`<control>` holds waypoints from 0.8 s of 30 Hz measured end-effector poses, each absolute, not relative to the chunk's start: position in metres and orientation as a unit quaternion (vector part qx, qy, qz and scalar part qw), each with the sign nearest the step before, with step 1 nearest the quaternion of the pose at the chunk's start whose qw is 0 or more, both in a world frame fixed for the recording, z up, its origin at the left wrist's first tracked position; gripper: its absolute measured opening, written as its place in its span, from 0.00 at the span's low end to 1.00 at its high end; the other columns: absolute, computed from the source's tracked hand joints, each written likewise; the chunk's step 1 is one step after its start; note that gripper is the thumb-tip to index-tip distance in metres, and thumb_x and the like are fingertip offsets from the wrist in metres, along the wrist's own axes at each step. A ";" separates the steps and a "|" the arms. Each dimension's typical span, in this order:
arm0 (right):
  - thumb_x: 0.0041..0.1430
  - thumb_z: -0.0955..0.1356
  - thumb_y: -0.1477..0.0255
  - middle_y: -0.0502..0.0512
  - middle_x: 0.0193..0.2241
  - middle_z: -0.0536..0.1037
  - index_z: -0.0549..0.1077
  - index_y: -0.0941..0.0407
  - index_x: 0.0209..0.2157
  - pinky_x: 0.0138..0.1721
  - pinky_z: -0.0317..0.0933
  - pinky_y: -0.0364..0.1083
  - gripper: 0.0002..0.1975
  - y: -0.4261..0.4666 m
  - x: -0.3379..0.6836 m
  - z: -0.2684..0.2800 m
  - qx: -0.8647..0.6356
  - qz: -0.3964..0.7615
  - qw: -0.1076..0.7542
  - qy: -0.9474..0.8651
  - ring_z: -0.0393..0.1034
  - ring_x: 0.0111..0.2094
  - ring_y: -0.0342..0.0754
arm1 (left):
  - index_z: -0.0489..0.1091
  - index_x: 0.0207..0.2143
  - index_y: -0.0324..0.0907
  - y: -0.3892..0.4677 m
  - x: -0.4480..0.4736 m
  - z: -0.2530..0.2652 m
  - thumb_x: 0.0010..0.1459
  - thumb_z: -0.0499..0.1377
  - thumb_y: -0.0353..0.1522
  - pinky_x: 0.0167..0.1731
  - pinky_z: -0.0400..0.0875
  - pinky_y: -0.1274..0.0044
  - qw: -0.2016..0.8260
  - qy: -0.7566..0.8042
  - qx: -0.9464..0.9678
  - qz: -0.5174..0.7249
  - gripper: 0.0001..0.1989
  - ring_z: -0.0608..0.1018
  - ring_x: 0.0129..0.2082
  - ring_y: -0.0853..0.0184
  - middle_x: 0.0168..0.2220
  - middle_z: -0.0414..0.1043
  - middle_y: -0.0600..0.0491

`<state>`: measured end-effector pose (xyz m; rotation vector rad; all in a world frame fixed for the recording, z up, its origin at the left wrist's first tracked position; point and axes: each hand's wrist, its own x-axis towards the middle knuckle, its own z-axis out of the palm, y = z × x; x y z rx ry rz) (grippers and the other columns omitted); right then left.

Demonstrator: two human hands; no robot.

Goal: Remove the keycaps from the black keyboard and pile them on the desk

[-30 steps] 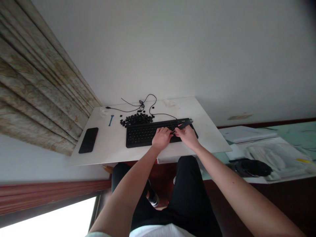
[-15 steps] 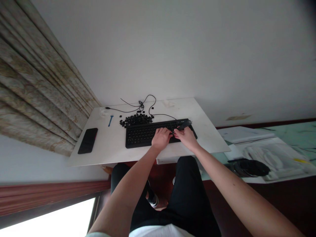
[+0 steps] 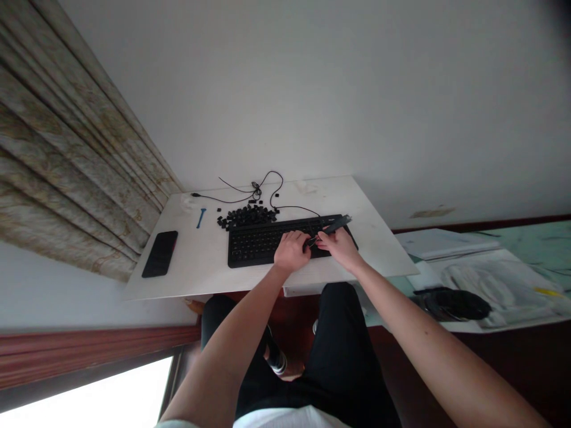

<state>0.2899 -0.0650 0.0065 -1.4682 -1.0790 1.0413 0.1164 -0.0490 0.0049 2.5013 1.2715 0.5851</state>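
A black keyboard [image 3: 254, 245] lies on the white table, many of its keys bare of caps. My right hand [image 3: 341, 248] is closed round the dark handle of a keycap puller [image 3: 338, 224], whose thin wire tips point left over the keyboard's right part. Beside those tips, my left hand [image 3: 292, 251] rests over the keyboard with its fingers bent and closed. A small dark piece shows by its thumb and forefinger, too small to name. Behind the keyboard, a heap of loose black keycaps [image 3: 252, 215] touches its back edge.
A black phone [image 3: 159, 254] and a small blue tool [image 3: 201, 218] lie on the table's left side. The keyboard's cable [image 3: 256, 190] runs bundled along the back. Right of the table [image 3: 375, 238], a lower surface holds papers [image 3: 446, 244] and a black object [image 3: 459, 304].
The puller's wire tips and my right hand have shifted slightly right, away from my left hand, and more of the handle shows. My left hand stays about where it was.
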 end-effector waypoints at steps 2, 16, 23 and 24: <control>0.60 0.71 0.68 0.52 0.27 0.79 0.68 0.54 0.39 0.35 0.79 0.54 0.09 -0.062 0.292 0.009 -0.612 0.429 0.476 -0.464 0.81 0.30 0.52 | 0.71 0.49 0.43 -0.050 0.116 0.006 0.61 0.57 0.30 0.53 0.66 0.65 0.144 0.444 0.860 0.208 0.14 0.73 0.50 0.58 0.48 0.74 0.47; 0.60 0.70 0.65 0.54 0.31 0.81 0.68 0.55 0.40 0.27 0.73 0.43 0.11 -0.058 0.298 0.011 -0.617 0.423 0.466 -0.472 0.78 0.31 0.47 | 0.74 0.46 0.43 -0.048 0.117 0.007 0.63 0.56 0.34 0.53 0.65 0.64 0.138 0.446 0.865 0.182 0.11 0.72 0.50 0.57 0.47 0.74 0.47; 0.61 0.70 0.69 0.54 0.31 0.81 0.68 0.54 0.40 0.30 0.75 0.46 0.08 -0.056 0.293 0.014 -0.614 0.423 0.450 -0.491 0.80 0.33 0.50 | 0.72 0.45 0.43 -0.046 0.117 0.006 0.65 0.56 0.35 0.53 0.65 0.65 0.137 0.446 0.864 0.188 0.10 0.72 0.49 0.58 0.45 0.74 0.48; 0.62 0.70 0.69 0.54 0.30 0.81 0.68 0.54 0.40 0.30 0.76 0.46 0.08 -0.056 0.292 0.014 -0.617 0.416 0.447 -0.495 0.80 0.33 0.50 | 0.72 0.45 0.42 -0.046 0.117 0.005 0.65 0.56 0.35 0.53 0.65 0.65 0.135 0.447 0.864 0.188 0.10 0.72 0.49 0.58 0.46 0.74 0.48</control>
